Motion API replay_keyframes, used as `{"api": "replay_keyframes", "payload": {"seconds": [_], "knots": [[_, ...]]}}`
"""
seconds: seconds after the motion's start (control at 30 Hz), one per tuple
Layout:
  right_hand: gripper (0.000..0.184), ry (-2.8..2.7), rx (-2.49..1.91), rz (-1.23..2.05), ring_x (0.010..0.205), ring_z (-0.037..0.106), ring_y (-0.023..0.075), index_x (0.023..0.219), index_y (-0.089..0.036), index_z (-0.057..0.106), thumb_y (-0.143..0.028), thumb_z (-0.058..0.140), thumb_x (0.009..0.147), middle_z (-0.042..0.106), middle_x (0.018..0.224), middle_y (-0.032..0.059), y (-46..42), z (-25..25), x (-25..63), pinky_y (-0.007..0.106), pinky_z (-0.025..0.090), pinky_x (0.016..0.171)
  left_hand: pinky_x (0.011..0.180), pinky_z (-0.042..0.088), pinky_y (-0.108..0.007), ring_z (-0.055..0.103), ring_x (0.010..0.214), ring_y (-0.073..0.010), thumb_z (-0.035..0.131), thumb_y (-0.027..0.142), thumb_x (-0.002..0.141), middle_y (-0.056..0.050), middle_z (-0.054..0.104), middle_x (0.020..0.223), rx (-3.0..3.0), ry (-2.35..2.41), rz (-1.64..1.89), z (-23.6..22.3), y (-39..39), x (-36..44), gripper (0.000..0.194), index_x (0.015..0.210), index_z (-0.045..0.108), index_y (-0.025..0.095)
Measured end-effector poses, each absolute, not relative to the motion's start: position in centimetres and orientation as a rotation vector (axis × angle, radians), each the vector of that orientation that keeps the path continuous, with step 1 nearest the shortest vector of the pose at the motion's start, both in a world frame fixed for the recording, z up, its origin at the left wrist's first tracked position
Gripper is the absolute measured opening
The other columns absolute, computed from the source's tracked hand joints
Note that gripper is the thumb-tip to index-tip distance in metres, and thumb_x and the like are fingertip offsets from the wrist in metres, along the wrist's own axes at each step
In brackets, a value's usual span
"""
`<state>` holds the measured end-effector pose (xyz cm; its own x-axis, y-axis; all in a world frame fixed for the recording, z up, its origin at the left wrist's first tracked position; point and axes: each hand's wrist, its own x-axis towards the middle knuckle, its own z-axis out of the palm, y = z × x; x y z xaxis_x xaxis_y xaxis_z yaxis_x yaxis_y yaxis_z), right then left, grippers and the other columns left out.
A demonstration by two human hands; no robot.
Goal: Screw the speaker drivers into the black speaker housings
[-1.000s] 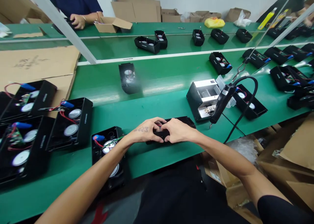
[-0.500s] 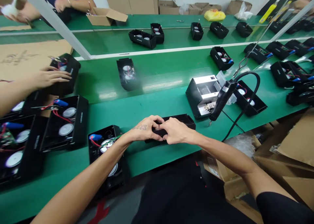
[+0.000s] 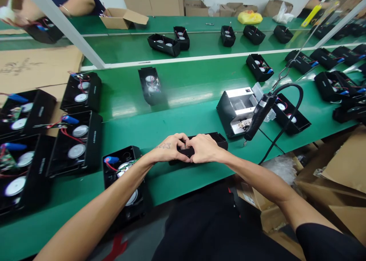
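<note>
Black plastic housing lies flat on the green assembly bench, and I have my left hand and right hand meeting over it, fingers curled narrowly around it to clasp it steady, near the hanging electric screwdriver.

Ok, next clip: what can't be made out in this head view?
Black case: its middle is hidden by the left hand and right hand.
Co-worker's hand, top left: blurred and partly cut off by the edge, so what it holds is unclear.
Green circuit board, lower left: cut off by the left edge, its parts too small to read.
</note>
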<state>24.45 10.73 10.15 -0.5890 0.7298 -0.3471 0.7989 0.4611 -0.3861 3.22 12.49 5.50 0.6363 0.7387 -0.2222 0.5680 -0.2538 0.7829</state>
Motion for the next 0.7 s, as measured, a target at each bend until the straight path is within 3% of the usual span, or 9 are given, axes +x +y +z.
{"api": "replay_keyframes", "payload": {"seconds": [0.1,0.2,0.33,0.43,0.53,0.6,0.7], "knots": [[0.04,2.61,1.341,-0.763,0.094,0.081,0.0321,0.125,-0.025,0.081,-0.034,0.076,0.085,0.085,0.099,0.0085,10.4,10.0,24.2,0.035,0.051,0.076,0.089,0.05,-0.033,0.064,0.102,-0.0199,0.092,0.052,0.069,0.0,0.068,0.116,1.968,1.038,0.221,5.4,12.5,3.3,0.04,0.06,0.069,0.02],[0.033,2.686,1.275,-0.709,0.095,0.082,0.0337,0.119,-0.02,0.081,-0.026,0.077,0.087,0.085,0.1,0.0114,9.4,10.4,24.5,0.038,0.055,0.078,0.088,0.052,-0.033,0.064,0.098,-0.0186,0.091,0.05,0.071,0.0,0.067,0.116,2.01,1.04,0.196,5.7,12.3,3.3,0.036,0.064,0.072,0.021],[0.036,3.137,1.342,-0.669,0.113,0.078,0.0298,0.132,-0.019,0.073,-0.019,0.073,0.096,0.082,0.122,0.0129,7.0,11.1,28.3,0.043,0.06,0.098,0.093,0.055,-0.037,0.067,0.104,-0.0231,0.09,0.043,0.075,-0.003,0.069,0.117,2.116,1.048,0.194,6.0,10.1,3.3,0.025,0.072,0.076,0.022],[0.029,3.328,2.356,-0.267,0.11,0.074,0.0255,0.132,-0.025,0.069,-0.022,0.066,0.103,0.078,0.122,0.0099,6.1,11.0,33.8,0.043,0.062,0.095,0.095,0.059,-0.041,0.067,0.114,-0.0277,0.083,0.034,0.085,-0.005,0.07,0.121,2.316,1.126,0.272,4.6,7.3,3.0,0.012,0.081,0.078,0.025],[0.026,2.716,3.283,0.34,0.102,0.07,0.0274,0.122,-0.021,0.068,-0.032,0.072,0.1,0.072,0.116,0.0123,7.0,9.7,39.3,0.045,0.062,0.086,0.1,0.062,-0.042,0.067,0.119,-0.0274,0.074,0.033,0.093,-0.006,0.07,0.125,2.458,1.157,0.492,2.2,4.6,3.0,0.013,0.083,0.076,0.026],[0.039,2.522,3.376,0.179,0.108,0.07,0.0303,0.126,-0.018,0.066,-0.04,0.075,0.095,0.071,0.121,0.0156,8.3,8.5,41.8,0.049,0.062,0.091,0.107,0.062,-0.043,0.067,0.125,-0.0273,0.072,0.031,0.095,-0.007,0.07,0.127,2.488,1.174,0.626,0.9,3.3,3.4,0.012,0.085,0.075,0.026],[0.048,2.475,3.336,-0.505,0.105,0.073,0.0303,0.128,-0.018,0.067,-0.047,0.078,0.091,0.076,0.12,0.0149,10.1,6.7,43.3,0.052,0.061,0.098,0.111,0.062,-0.045,0.065,0.132,-0.0284,0.07,0.027,0.094,-0.007,0.07,0.131,2.544,1.204,0.726,0.2,2.4,4.3,0.009,0.087,0.076,0.027]]}}
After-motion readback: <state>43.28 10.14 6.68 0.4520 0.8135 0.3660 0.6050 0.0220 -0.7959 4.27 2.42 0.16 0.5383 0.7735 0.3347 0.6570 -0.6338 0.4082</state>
